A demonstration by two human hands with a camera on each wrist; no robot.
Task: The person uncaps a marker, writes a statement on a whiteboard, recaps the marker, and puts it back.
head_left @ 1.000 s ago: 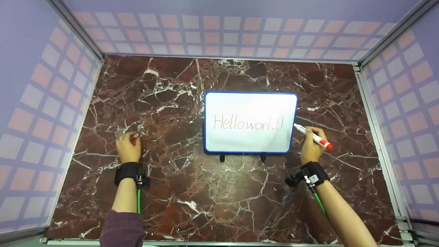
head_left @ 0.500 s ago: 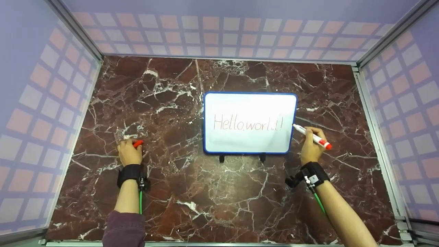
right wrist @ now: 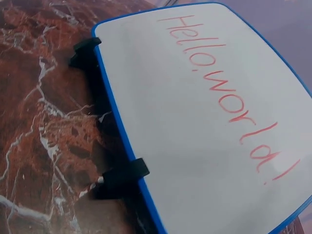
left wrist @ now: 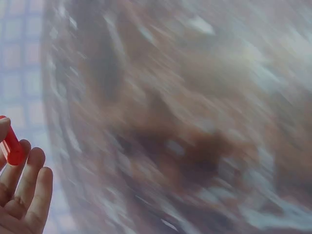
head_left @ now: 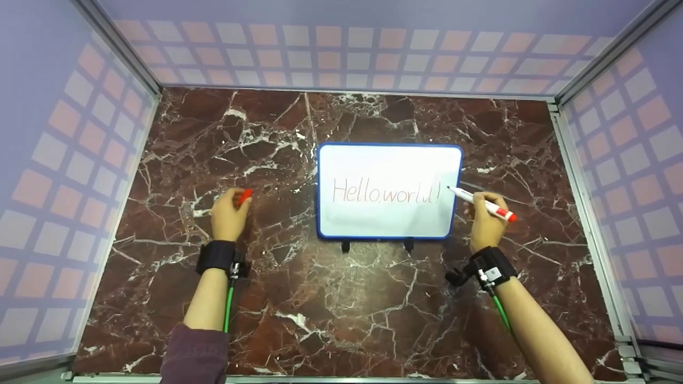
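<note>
Between thumb and fingers, my left hand (head_left: 229,216) pinches a red marker cap (head_left: 245,196) above the left part of the table. In the left wrist view the same cap (left wrist: 12,150) shows at the left edge, the other fingers extended beside it. My right hand (head_left: 487,225) grips a white marker (head_left: 474,201) with a red end, in a writing hold. Its dark, uncapped tip points left over the right edge of a blue-framed whiteboard (head_left: 384,165), near the exclamation mark; contact cannot be told. Red handwriting on the whiteboard (right wrist: 161,122) reads "Hello, world!". The right wrist view shows neither hand nor marker.
Two black feet (head_left: 409,244) support the whiteboard at its lower edge. The table (head_left: 341,309) is dark red marble with white veins. Walls with pink and white squares (head_left: 299,53) enclose its back and sides. Green cables (head_left: 229,309) run from both wrist straps.
My left hand has moved forward and to the right with the red cap. The right hand has raised slightly, bringing the marker tip left from beside the frame to over the board's edge.
</note>
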